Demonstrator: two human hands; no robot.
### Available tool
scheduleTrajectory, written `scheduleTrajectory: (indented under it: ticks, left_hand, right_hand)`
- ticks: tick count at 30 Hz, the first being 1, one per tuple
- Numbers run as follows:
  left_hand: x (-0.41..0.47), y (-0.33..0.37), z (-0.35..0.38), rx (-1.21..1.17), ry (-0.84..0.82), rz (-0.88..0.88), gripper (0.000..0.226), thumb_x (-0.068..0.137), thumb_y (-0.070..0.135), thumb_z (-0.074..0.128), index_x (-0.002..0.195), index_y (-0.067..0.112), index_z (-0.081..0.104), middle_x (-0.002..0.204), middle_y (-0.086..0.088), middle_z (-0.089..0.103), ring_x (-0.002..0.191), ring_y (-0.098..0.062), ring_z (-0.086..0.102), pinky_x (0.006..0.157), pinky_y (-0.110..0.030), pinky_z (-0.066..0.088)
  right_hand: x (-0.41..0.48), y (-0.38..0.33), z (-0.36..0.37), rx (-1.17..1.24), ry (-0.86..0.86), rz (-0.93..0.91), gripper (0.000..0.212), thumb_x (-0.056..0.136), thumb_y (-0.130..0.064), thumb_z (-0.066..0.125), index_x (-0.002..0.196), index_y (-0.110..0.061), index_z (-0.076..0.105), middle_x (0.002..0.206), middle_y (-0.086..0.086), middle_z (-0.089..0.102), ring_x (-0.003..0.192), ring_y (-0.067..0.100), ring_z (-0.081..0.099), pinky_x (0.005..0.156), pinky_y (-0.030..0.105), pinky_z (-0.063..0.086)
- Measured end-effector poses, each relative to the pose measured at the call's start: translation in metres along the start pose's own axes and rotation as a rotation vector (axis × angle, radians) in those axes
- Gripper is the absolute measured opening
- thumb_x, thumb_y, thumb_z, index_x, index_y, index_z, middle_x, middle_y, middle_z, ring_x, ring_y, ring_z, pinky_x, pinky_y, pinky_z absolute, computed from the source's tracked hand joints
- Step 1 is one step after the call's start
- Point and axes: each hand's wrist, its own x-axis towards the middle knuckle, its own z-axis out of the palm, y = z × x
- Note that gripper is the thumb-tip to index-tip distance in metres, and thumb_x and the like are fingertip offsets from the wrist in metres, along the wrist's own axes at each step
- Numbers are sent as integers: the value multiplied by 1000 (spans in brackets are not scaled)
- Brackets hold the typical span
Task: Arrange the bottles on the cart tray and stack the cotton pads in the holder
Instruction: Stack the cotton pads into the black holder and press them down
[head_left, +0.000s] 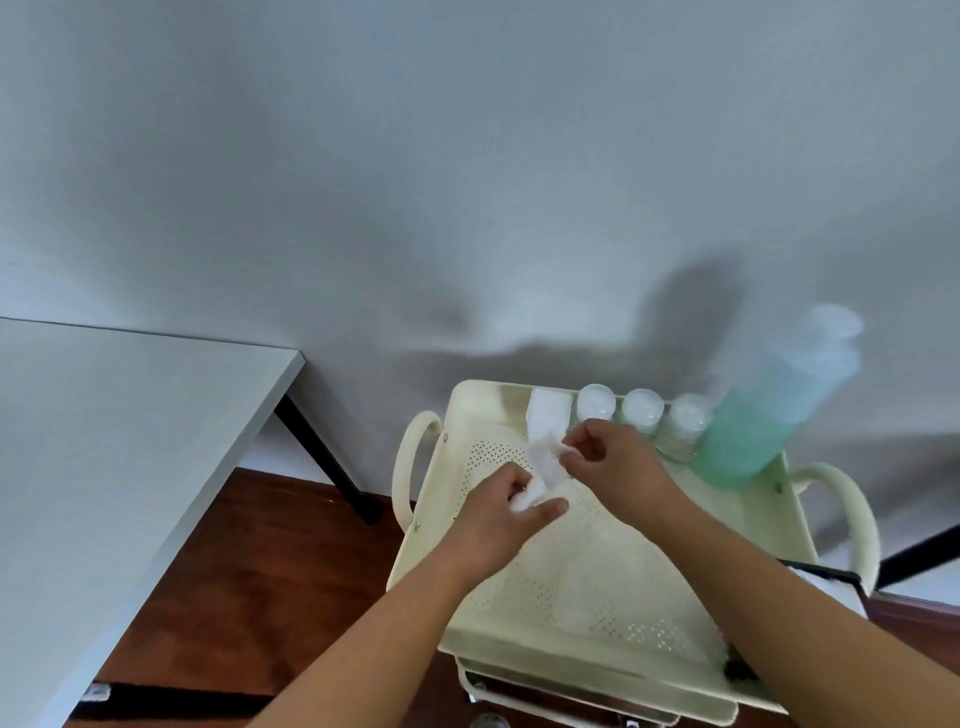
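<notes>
The tray (675, 525) is pale cream with a raised rim and a floor perforated in dotted patches. Along its far edge three small bottles (643, 410) with clear round caps stand upright in a row, close together. Right of them stands a large bottle (763, 421), far taller, translucent with green liquid and a pale cap; it is blurred. Left of the row, at the far edge, stands the holder (546, 410), a clear upright box with white pads showing inside. Just in front of it a small bunch of white cotton pads (545, 467) is held above the tray floor, crumpled and slanting.
</notes>
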Motion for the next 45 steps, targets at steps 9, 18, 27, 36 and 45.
scheduleTrajectory:
  ticks: [9,18,27,36,45]
  left_hand:
    - [-3,62,51,-10,-98,26,58,75,68,53,80,10,54,63,8,43,55,-10,37,52,-28,32]
    - [-11,89,101,-51,-291,-48,12,82,28,43,79,18,48,81,-2,51,69,-17,40,61,-30,32]
    - [-13,89,117,13,-335,23,40,82,13,58,111,38,50,95,3,59,73,-9,55,49,-10,39]
    - [-6,87,122,-191,-351,-46,30,83,0,53,97,21,68,79,4,65,52,-4,46,58,-19,39]
    - [-2,84,124,-460,-316,-181,12,87,13,62,94,16,71,82,1,70,70,-13,54,64,-27,39]
  right_hand:
    - [-69,27,-119,145,188,109,12,77,-27,74,72,-20,67,62,-6,65,53,4,51,52,17,41]
    - [-120,67,-164,-11,101,216,13,87,-22,63,75,-20,66,68,7,60,61,15,48,61,28,38]
    - [-128,84,-161,70,-16,241,11,89,-22,62,79,-18,64,63,5,48,58,15,39,59,27,33]
    - [-128,100,-155,120,-31,244,11,88,-24,63,77,-22,64,63,5,39,58,17,34,59,28,27]
    - [-129,97,-148,257,-4,238,10,88,-20,63,78,-20,66,76,9,62,73,16,53,76,32,42]
